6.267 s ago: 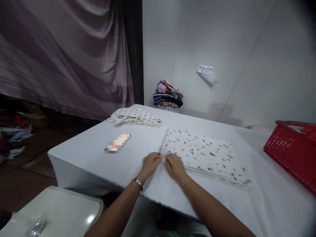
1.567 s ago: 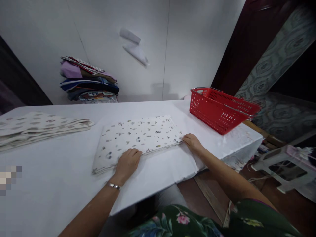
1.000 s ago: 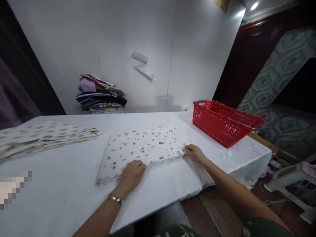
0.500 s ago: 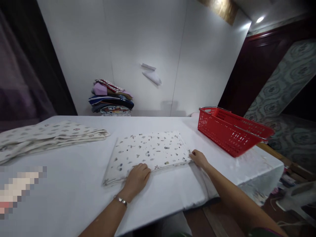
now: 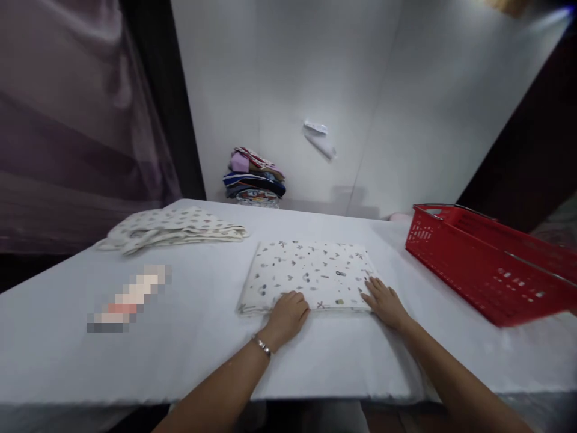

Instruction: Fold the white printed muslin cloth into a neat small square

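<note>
A white cloth [image 5: 311,270], printed with small grey and brown motifs, lies folded into a flat rectangle in front of me. My left hand [image 5: 291,313] rests on its near edge, fingers side by side and bent a little, thumb hidden; a silver bracelet circles the wrist. At the near right corner, my right hand [image 5: 383,300] lies with spread fingers, the tips touching the cloth's right edge. Neither hand grips it. Farther left, a second cloth [image 5: 180,228] with a similar print lies loosely gathered on the table.
A red plastic basket [image 5: 478,264] with metal handles stands on the right of the white-covered table [image 5: 198,355]. A stack of folded fabrics [image 5: 255,180] is against the back wall. A pixelated patch [image 5: 130,297] hides something at left. A purple curtain [image 5: 76,120] hangs there.
My view has turned left, so things sit farther right. My right hand has gone from pinching the cloth's corner to lying with spread fingers on its edge. The cloth looks straighter.
</note>
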